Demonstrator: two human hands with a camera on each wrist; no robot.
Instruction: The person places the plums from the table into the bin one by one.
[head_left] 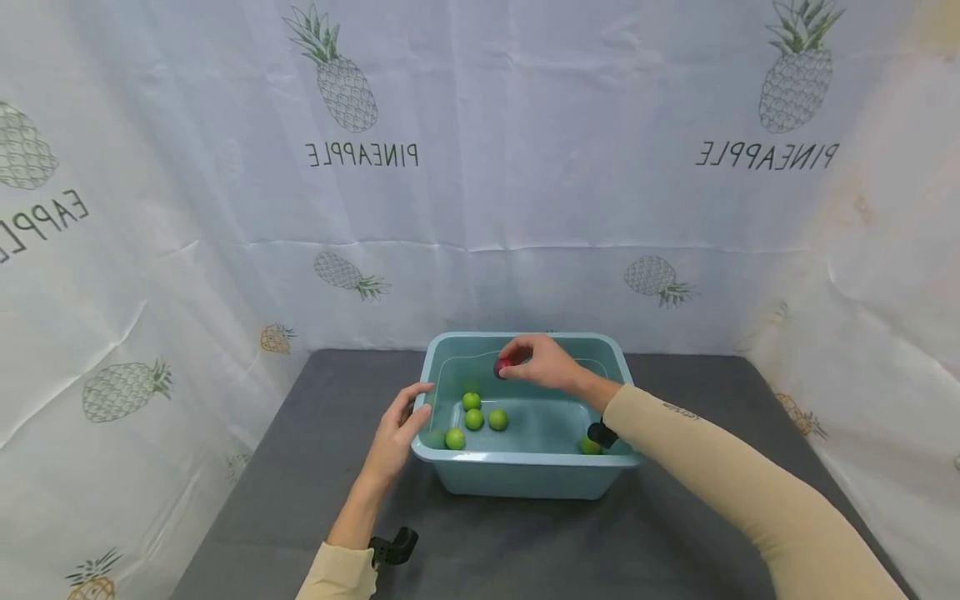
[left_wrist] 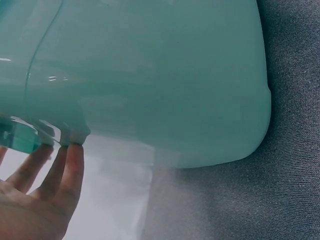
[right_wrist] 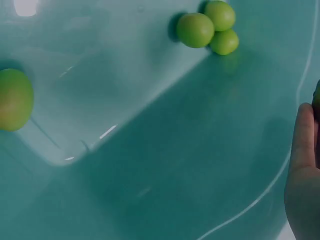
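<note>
A blue-green plastic basin (head_left: 525,479) stands on the dark table. My left hand (head_left: 392,433) grips its left rim, with the thumb and fingers at the edge; in the left wrist view the fingertips (left_wrist: 75,150) touch the rim near a handle opening. Inside the basin's far half, my right hand (head_left: 546,362) pinches a small dark red round fruit (head_left: 501,367), held above the basin floor. Several small green round fruits lie in the basin: a cluster of three (right_wrist: 195,30), one (head_left: 455,438) at the near left, and one (head_left: 589,446) partly hidden under the right wrist.
Dark grey cloth covers the table (head_left: 285,500) around the basin. White curtains (head_left: 517,192) with pineapple prints hang behind and at both sides, close to the table's back edge. A black wrist camera (head_left: 395,547) sits on the left wrist.
</note>
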